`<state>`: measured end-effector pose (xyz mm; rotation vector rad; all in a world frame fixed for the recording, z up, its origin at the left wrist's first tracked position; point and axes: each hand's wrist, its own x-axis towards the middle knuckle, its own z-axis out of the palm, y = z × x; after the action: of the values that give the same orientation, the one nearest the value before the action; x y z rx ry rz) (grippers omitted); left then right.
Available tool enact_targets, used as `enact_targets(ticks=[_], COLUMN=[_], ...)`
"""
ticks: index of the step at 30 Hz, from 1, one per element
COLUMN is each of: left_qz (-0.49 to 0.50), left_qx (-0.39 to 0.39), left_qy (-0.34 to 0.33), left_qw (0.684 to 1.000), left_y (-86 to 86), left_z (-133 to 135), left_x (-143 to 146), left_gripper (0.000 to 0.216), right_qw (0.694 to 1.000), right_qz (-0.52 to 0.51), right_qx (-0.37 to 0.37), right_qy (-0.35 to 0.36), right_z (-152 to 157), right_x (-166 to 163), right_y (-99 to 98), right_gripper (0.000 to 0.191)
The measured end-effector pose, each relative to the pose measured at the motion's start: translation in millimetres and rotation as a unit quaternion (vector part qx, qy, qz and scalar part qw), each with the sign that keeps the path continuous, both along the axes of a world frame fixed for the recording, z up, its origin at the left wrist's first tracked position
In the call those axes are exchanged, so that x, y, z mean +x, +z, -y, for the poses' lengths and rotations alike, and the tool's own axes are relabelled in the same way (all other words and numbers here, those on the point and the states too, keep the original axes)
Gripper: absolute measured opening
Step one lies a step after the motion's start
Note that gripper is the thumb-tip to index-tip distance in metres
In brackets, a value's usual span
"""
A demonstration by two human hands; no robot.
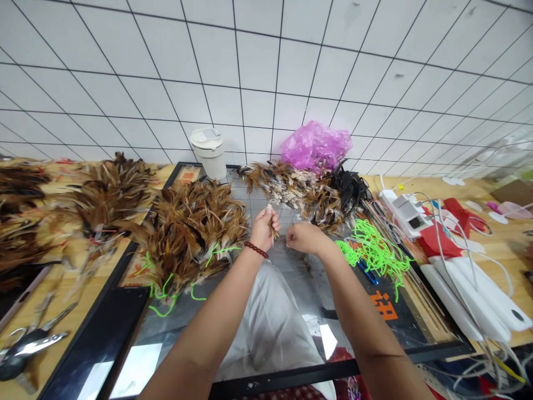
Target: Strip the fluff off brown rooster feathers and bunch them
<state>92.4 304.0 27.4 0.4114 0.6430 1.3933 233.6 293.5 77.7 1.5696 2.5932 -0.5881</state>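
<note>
My left hand (263, 225), with a beaded bracelet at the wrist, is closed around a small bunch of feathers (273, 230); pale ends stick out at the top of the fist. Just to its right, my right hand (306, 238) is curled shut, and whatever its fingers pinch is hidden. Beyond both hands lies a loose heap of mixed brown and cream feathers (291, 186), with black feathers (352, 189) at its right end. A large pile of brown feather bundles (195, 222), some with bright green ties, lies left of my left hand.
Green cord (375, 250) lies tangled at the right over a blue tool (367, 272). A pale lidded cup (209, 153) and a pink plastic bag (316, 144) stand near the tiled wall. Scissors (31, 347) lie far left; a power strip (406, 214) and white cables lie right.
</note>
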Motion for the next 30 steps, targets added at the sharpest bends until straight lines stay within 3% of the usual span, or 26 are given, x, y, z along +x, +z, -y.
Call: enact_targets(ticks=[3,6,8,10,14,16,19,25,30], left_qz=[-0.006,-0.025,-0.04,-0.041,0.029,0.068,0.097,0.031,-0.099], left_qx=[0.014,0.031,0.032,0.016,-0.023,-0.023,-0.001,0.047,0.117], left_qy=[-0.007,-0.028,-0.048,-0.057,-0.062,-0.074,-0.08,-0.102,-0.032], left_qw=[1.0,0.999,0.998,0.997,0.997,0.995,0.992,0.993,0.988], left_y=[-0.5,-0.7,-0.1,1.4,5.7,6.6,5.6,2.8,-5.3], left_z=[1.1,3.3,4.6,5.0,3.3,2.1,1.5,5.0,4.1], left_x=[-0.3,0.5,1.7,2.6,0.2,-2.5,-5.2,-0.6,7.6], left_gripper=[0.025,0.027,0.026,0.025,0.019,0.017,0.017,0.022,0.031], right_qw=[0.992,0.958,0.939,0.942,0.965,0.97,0.962,0.918,0.934], right_qz=[-0.121,-0.249,-0.283,-0.281,-0.216,-0.201,-0.256,-0.374,-0.347], right_qx=[0.033,0.132,0.178,0.178,0.123,0.093,0.059,0.111,0.088], right_qy=[0.002,-0.057,-0.077,-0.044,0.082,0.104,0.072,-0.079,-0.018], right_z=[0.3,4.6,8.9,12.7,15.0,12.9,5.2,-14.8,-14.1], right_x=[10.9,20.7,20.9,16.0,4.1,3.4,9.4,14.8,7.3], right_y=[12.0,32.3,41.7,44.5,36.7,31.2,22.0,-4.0,-6.5], right_gripper=[0.011,0.019,0.022,0.02,0.015,0.012,0.012,0.018,0.018])
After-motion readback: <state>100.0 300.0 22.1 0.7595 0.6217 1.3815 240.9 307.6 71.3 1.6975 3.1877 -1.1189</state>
